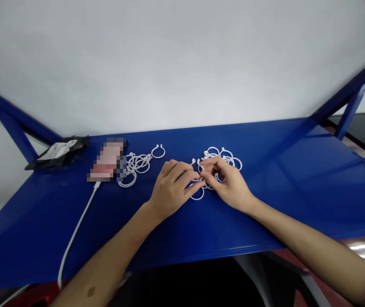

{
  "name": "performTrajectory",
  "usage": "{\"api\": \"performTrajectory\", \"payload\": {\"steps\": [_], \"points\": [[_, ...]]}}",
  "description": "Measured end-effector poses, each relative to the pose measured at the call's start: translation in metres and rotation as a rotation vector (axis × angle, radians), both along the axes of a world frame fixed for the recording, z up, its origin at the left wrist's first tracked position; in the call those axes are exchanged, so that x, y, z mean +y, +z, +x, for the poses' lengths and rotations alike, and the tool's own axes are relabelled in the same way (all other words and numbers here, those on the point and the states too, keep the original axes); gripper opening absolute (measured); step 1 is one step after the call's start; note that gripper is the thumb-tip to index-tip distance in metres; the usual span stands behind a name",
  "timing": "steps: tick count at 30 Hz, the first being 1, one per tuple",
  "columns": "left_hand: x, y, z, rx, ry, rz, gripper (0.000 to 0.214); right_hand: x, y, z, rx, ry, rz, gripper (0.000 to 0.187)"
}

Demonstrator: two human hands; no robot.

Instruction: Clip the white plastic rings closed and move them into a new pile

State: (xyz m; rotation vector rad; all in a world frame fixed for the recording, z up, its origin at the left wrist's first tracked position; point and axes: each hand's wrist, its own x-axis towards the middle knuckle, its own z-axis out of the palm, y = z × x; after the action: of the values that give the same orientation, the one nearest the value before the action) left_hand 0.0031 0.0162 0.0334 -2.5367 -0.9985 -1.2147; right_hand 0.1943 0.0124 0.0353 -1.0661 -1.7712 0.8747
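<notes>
My left hand (171,189) and my right hand (233,185) meet over the middle of the blue table. Between their fingertips is a white open plastic ring (193,161) with small knobbed ends, partly covered by the fingers. Both hands are closed in a pinch on it. Under and behind my right hand lies a pile of similar white rings (238,159), some of them hidden by the fingers. One more ring (197,199) rests just below the fingertips. Left of my left hand, several rings lie tangled in a second heap (142,172), with a single ring (158,157) apart from it.
A phone (107,160), blurred out, lies on the left with a white cable (76,230) running off the front edge. Behind it sits a black plastic package (59,152) with a white label. Blue frame bars (18,134) flank the blue table (284,170), and a pale wall (182,64) closes the back.
</notes>
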Motion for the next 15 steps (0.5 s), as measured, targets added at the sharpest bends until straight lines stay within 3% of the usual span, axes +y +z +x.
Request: {"api": "performTrajectory", "payload": {"steps": [3,5,10,15], "points": [[0.0011,0.0047,-0.0017,-0.162,0.054,-0.077,0.013,0.0014,0.0004,0.0013,-0.037,-0.003,0.043,0.017],[0.0029,0.0069,-0.0043,-0.273,0.071,-0.207,0.013,0.0020,0.0005,0.0018,-0.055,-0.008,0.083,0.016],[0.0081,0.0070,-0.0089,-0.416,-0.072,-0.654,0.021,0.0011,-0.0004,0.0026,-0.101,-0.004,0.193,0.012],[0.0092,0.0031,-0.0076,-0.506,-0.178,-0.830,0.024,-0.0018,0.0000,0.0018,-0.104,0.075,0.227,0.011]]}}
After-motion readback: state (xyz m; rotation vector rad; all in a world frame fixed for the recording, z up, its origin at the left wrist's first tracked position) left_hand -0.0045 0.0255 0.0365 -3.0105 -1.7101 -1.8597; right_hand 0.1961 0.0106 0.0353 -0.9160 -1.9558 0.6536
